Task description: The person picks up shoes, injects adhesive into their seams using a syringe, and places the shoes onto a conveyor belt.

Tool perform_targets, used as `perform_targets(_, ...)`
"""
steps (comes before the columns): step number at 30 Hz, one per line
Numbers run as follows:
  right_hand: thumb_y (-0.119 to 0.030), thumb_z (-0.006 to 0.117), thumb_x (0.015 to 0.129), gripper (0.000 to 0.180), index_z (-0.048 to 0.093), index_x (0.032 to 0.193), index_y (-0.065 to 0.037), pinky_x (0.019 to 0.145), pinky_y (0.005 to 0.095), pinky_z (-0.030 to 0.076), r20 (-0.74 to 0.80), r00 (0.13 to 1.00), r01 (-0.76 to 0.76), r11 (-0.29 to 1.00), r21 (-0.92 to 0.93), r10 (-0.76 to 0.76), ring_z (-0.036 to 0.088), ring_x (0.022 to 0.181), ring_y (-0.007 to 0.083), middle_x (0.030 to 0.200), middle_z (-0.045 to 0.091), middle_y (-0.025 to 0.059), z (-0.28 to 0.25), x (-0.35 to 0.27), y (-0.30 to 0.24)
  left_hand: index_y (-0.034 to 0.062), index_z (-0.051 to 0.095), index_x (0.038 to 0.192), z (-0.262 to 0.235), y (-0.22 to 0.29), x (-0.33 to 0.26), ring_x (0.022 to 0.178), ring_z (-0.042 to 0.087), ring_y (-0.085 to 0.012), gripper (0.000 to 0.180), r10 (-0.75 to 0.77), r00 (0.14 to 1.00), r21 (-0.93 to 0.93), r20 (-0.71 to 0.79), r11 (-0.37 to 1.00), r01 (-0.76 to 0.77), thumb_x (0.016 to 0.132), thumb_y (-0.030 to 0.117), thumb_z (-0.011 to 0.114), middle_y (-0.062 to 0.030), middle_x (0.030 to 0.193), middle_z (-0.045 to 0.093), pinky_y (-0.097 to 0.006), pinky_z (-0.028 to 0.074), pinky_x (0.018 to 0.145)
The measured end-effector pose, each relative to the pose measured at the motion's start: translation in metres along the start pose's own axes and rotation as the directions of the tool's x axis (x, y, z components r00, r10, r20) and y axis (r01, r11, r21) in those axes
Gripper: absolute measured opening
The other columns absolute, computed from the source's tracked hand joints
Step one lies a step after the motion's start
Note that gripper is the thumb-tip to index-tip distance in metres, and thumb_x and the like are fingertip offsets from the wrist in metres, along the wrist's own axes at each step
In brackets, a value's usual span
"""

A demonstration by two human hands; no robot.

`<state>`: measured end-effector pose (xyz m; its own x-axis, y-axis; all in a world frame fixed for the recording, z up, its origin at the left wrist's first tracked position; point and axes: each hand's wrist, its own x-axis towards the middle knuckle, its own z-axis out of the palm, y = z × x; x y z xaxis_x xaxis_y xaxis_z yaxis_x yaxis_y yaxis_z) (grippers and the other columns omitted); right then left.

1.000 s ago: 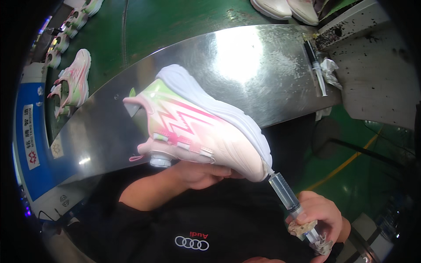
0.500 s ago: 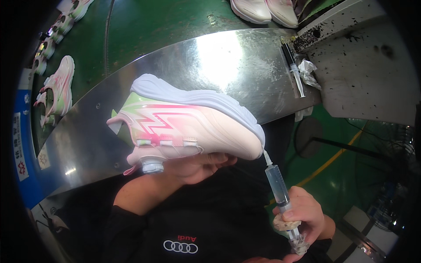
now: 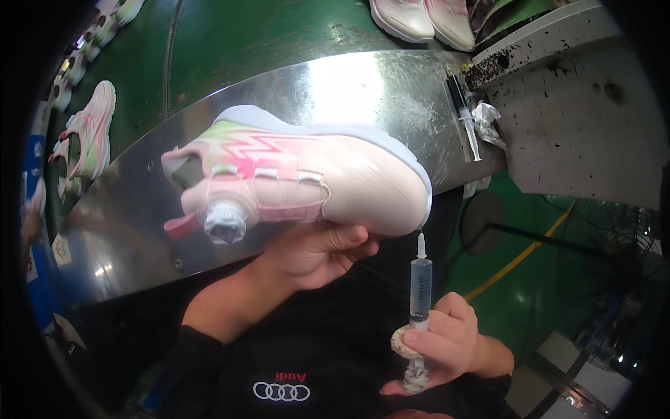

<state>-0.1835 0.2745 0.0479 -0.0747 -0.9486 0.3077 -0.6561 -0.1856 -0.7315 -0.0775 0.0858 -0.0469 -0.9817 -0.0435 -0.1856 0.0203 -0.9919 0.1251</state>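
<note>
My left hand grips a pink, cream and green sneaker from below, with fingers partly hidden beneath it. The shoe lies on its side in the air, its pale sole turned away from me and a round white dial facing me. My right hand is closed around a clear syringe holding bluish-clear fluid. Its thin tip points up at the toe edge where upper meets sole; whether it touches I cannot tell. Wrapping covers the syringe's finger flange and plunger end.
Beneath the shoe spreads a curved metal plate. A second, dark-bodied syringe lies at its right beside crumpled white tissue. More sneakers stand on the green surface beyond. A grey panel rises at right, near a fan.
The shoe has rolled, showing more of its upper and dial and less of its sole. My right hand and syringe have shifted left, and the syringe stands more upright.
</note>
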Motion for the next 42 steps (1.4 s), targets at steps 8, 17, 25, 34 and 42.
perform_targets(8, -0.043, 0.076, 0.062, 0.051, 0.061, 0.097, -0.008, 0.044, 0.0222, 0.03, -0.033, 0.998, 0.046, 0.98, -0.194, -0.053, 0.035, 0.052, 0.0141, 0.075, 0.055, 0.0035, 0.016, -0.003, 0.004, 0.0042, 0.049, 0.119, 0.009, -0.001, 0.0, 0.104, 0.058, -0.0209, 0.037, 0.022, 1.0, 0.015, -0.001, 1.0, -0.022, 0.084, 0.009, 0.061, -0.011, 0.111, 0.059, -0.023, 0.054, 0.076)
perform_targets(17, -0.042, 0.075, 0.064, 0.049, 0.061, 0.097, -0.009, 0.044, 0.0229, 0.03, -0.035, 0.996, 0.063, 0.954, -0.292, -0.077, 0.035, 0.053, 0.0141, 0.075, 0.055, 0.0037, 0.017, -0.007, 0.01, 0.0045, 0.05, 0.119, 0.012, -0.003, 0.006, 0.102, 0.059, -0.0207, 0.039, 0.037, 0.999, 0.023, -0.016, 0.999, -0.036, 0.083, 0.011, 0.063, -0.011, 0.111, 0.059, -0.023, 0.054, 0.075)
perform_targets(25, -0.06, 0.075, 0.057, 0.094, 0.032, 0.126, -0.013, 0.07, 0.0415, 0.038, -0.182, 0.978, 0.042, 0.944, -0.328, -0.107, 0.042, 0.078, 0.0287, 0.095, 0.044, 0.0171, 0.006, -0.034, 0.016, 0.0017, 0.053, 0.116, -0.01, -0.001, -0.022, 0.1, 0.06, -0.0262, 0.039, -0.055, 0.998, -0.009, 0.026, 0.998, 0.055, 0.079, 0.004, 0.063, -0.0157, 0.11, 0.06, -0.035, 0.053, 0.078)
perform_targets(34, -0.052, 0.075, 0.063, 0.079, 0.045, 0.114, 0.0, 0.071, 0.0358, 0.039, -0.248, 0.969, -0.049, 0.959, -0.279, -0.023, 0.044, 0.084, 0.026, 0.097, 0.047, 0.0127, 0.022, 0.056, 0.122, 0.0011, 0.032, 0.133, 0.003, 0.024, -0.139, 0.117, 0.048, -0.0223, 0.073, 0.086, 0.973, 0.095, -0.213, 0.993, -0.067, 0.069, 0.004, 0.067, -0.0115, 0.128, 0.047, -0.037, 0.035, 0.102)
perform_targets(42, -0.039, 0.082, 0.059, 0.077, 0.046, 0.116, -0.001, 0.08, 0.0337, 0.039, -0.275, 0.959, -0.008, 0.968, -0.249, -0.063, 0.042, 0.092, 0.0254, 0.104, 0.047, 0.0127, 0.023, 0.071, 0.15, -0.0022, 0.039, 0.125, 0.004, 0.096, -0.011, 0.11, 0.053, -0.0197, 0.059, 0.36, 0.925, 0.557, -0.121, 0.796, -0.237, 0.075, 0.009, 0.067, -0.0134, 0.116, 0.053, -0.034, 0.045, 0.092)
